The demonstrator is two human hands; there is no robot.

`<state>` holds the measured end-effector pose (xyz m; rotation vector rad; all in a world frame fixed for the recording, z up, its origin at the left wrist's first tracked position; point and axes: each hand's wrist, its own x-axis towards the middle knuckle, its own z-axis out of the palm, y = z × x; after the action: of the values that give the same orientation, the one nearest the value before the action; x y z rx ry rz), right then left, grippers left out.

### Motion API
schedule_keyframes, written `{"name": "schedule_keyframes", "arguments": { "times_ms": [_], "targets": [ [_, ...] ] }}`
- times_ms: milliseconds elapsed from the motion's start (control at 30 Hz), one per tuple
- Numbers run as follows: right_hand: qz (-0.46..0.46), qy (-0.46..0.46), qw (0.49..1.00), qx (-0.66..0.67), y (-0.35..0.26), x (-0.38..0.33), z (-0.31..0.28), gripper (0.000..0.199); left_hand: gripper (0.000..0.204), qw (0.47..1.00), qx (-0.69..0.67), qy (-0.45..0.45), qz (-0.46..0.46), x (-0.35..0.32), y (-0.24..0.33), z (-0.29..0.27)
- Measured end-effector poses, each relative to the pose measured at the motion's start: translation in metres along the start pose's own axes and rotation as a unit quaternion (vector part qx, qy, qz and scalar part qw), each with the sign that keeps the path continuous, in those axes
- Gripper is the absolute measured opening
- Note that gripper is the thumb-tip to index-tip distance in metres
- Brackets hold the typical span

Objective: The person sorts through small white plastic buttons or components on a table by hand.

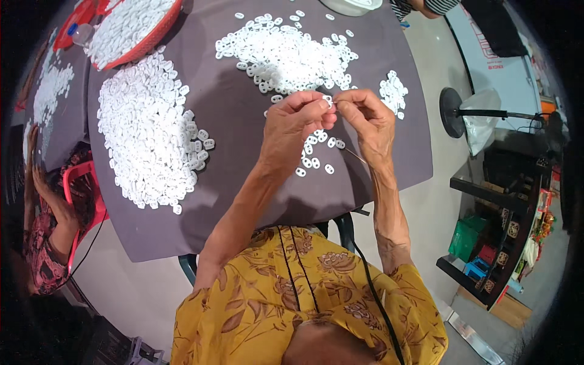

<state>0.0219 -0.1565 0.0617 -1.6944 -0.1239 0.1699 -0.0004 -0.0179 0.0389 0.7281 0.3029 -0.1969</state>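
Observation:
My left hand (294, 125) and my right hand (367, 117) meet above the grey table (243, 109), fingertips pinched together on one small white plastic piece (329, 100). A thin metal tool (354, 156) sticks out below my right hand. Under my hands lie a few loose white pieces (316, 159). A large heap of the same white pieces (149, 131) lies to the left, another heap (289, 55) sits beyond my hands, and a small cluster (393, 92) lies at the right.
A red basket (131, 27) full of white pieces stands at the far left corner. A white bowl (351, 5) is at the far edge. Another person (45, 225) sits at the left. A fan stand (453, 112) and dark shelves (499, 243) stand at the right.

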Motion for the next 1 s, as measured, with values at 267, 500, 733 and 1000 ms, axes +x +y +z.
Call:
{"name": "schedule_keyframes", "arguments": {
  "times_ms": [267,500,733,1000],
  "targets": [
    [-0.039,0.002,0.999,-0.007,-0.006,-0.004,-0.002,0.006,0.018,1.000,-0.008,-0.010,0.019,-0.006,0.001,0.009],
    [-0.055,-0.003,0.998,-0.024,-0.007,-0.006,-0.001,0.007,0.016,0.999,0.006,-0.012,0.040,-0.006,-0.003,0.008],
    [-0.075,-0.001,0.997,-0.028,-0.007,-0.007,0.000,0.007,0.015,0.999,0.022,-0.012,0.042,-0.006,-0.004,0.007],
    [-0.119,0.009,0.990,-0.076,-0.009,-0.009,0.001,0.006,0.013,0.997,-0.002,-0.018,0.081,-0.011,-0.008,0.010]
  ]
}}
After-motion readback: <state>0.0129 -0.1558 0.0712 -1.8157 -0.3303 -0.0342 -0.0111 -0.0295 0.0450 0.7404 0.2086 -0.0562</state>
